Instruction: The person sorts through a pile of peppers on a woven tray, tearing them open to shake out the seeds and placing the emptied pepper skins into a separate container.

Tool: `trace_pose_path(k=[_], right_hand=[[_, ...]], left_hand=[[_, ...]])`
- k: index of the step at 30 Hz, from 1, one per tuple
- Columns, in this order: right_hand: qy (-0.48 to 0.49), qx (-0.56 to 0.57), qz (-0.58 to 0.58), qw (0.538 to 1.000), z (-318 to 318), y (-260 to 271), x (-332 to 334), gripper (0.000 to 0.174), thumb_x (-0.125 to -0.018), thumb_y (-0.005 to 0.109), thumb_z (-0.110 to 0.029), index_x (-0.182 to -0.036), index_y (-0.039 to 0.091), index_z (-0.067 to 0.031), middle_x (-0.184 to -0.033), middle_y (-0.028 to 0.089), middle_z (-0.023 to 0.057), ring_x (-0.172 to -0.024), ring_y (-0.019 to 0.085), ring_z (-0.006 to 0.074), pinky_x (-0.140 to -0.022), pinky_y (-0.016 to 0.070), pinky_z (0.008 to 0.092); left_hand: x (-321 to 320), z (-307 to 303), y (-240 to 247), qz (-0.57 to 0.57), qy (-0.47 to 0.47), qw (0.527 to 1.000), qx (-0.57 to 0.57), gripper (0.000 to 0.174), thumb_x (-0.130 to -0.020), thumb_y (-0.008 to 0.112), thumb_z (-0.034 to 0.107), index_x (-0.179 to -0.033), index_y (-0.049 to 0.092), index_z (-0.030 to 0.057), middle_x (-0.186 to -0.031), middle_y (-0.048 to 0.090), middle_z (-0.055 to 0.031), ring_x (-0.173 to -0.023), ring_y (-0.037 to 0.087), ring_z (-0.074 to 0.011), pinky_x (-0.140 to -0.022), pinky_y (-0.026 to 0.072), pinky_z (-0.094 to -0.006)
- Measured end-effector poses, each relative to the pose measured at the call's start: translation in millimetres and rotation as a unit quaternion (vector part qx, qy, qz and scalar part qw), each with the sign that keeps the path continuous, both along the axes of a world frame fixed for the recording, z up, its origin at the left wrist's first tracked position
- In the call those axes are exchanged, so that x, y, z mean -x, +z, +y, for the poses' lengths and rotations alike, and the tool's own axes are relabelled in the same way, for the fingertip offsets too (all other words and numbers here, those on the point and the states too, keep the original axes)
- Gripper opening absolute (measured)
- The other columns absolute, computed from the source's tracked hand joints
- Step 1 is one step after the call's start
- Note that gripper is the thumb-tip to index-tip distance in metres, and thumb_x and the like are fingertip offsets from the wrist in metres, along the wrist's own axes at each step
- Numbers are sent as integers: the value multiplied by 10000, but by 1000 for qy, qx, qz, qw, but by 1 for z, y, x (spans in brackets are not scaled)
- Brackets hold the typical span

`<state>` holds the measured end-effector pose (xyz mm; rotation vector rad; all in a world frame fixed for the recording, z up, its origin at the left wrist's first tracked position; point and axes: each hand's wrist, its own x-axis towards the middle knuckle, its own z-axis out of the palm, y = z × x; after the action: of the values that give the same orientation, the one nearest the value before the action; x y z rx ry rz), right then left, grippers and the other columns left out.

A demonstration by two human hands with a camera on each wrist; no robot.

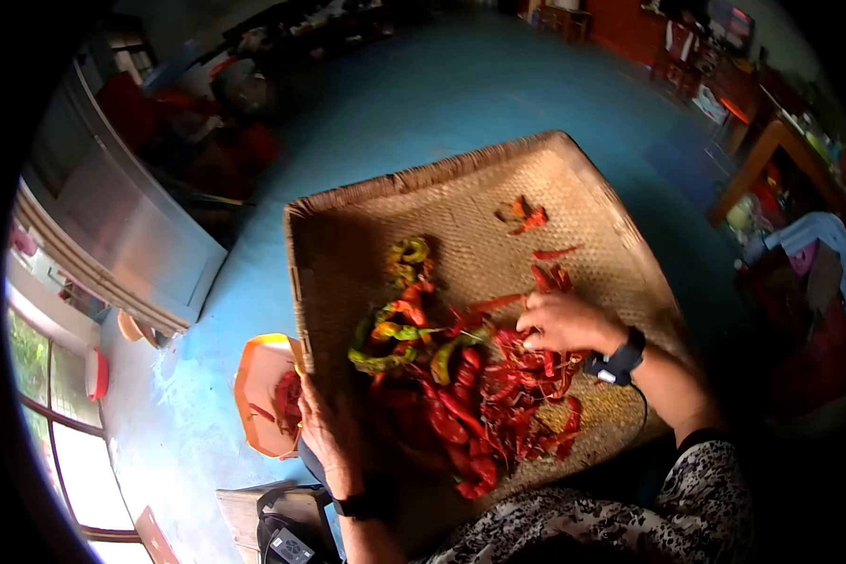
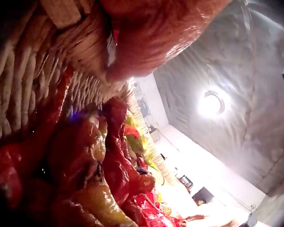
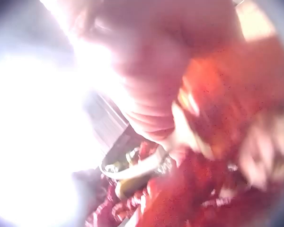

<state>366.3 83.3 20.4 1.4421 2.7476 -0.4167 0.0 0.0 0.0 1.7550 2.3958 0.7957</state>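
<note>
A woven basket [image 1: 461, 202] holds a heap of red peppers [image 1: 446, 423], with green and yellow ones [image 1: 376, 357] at its left. The left hand [image 1: 324, 432] grips the basket's left rim; up close in the left wrist view, that hand [image 2: 151, 38] lies over the weave above wrinkled red peppers [image 2: 118, 161]. On the heap's upper right is the right hand [image 1: 573, 324], fingers bent down among thin red peppers. In the right wrist view the hand [image 3: 137, 71] is blurred beside red peppers [image 3: 180, 194], and whether its fingertips hold one cannot be made out.
An orange-rimmed container [image 1: 254, 376] with some red pieces stands outside the basket's left side. Yellow seeds [image 1: 597, 409] lie near the basket's lower right, and a few orange pieces [image 1: 526, 216] near its far side. A black bag [image 1: 287, 531] is at lower left.
</note>
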Motion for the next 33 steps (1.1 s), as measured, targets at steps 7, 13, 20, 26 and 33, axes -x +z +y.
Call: trace_pose_path(k=[7, 13, 20, 26, 33], right_hand=[[-260, -149, 117, 947, 109, -20, -35, 370, -877, 581, -281, -1165, 546, -52, -1094, 516, 186, -1010, 518, 335, -872, 437, 437], [-299, -79, 8, 951, 151, -43, 6, 612, -889, 570, -405, -1402, 355, -148, -1471, 264, 149, -1332, 234, 407, -1048, 250, 593], [-294, -91, -70, 949, 148, -45, 2, 336, -940, 488, -221, -1234, 478, -60, -1287, 412, 160, -1188, 370, 362, -979, 304, 554], [-270, -75, -80, 956, 94, -31, -18, 284, -919, 477, -129, -1160, 534, 10, -1261, 451, 208, -1149, 442, 382, -953, 392, 519], [-194, 57, -76, 976, 6, -8, -10, 359, -934, 512, -348, -791, 540, -20, -786, 484, 96, -622, 428, 179, -575, 425, 340]], left_hand=[[-8, -2, -1, 21, -7, 1000, -9, 532, -849, 570, 158, -1318, 388, -16, -1215, 514, -275, -1106, 504, -426, -919, 427, -456], [-10, -2, 11, -14, 8, 1000, 26, 594, -808, 604, 125, -1338, 375, -16, -1210, 522, -262, -1101, 510, -418, -919, 425, -467], [-10, -5, 8, 8, -5, 1000, -2, 607, -817, 614, 129, -1351, 364, -18, -1215, 519, -263, -1095, 514, -417, -914, 427, -462], [-10, -8, 6, 16, -17, 999, -22, 589, -830, 596, 103, -1347, 352, -40, -1185, 513, -287, -1030, 540, -421, -839, 464, -445], [-12, -8, 8, 0, -4, 1000, -3, 571, -838, 587, 115, -1340, 363, -39, -1193, 517, -275, -1029, 553, -405, -834, 475, -443]])
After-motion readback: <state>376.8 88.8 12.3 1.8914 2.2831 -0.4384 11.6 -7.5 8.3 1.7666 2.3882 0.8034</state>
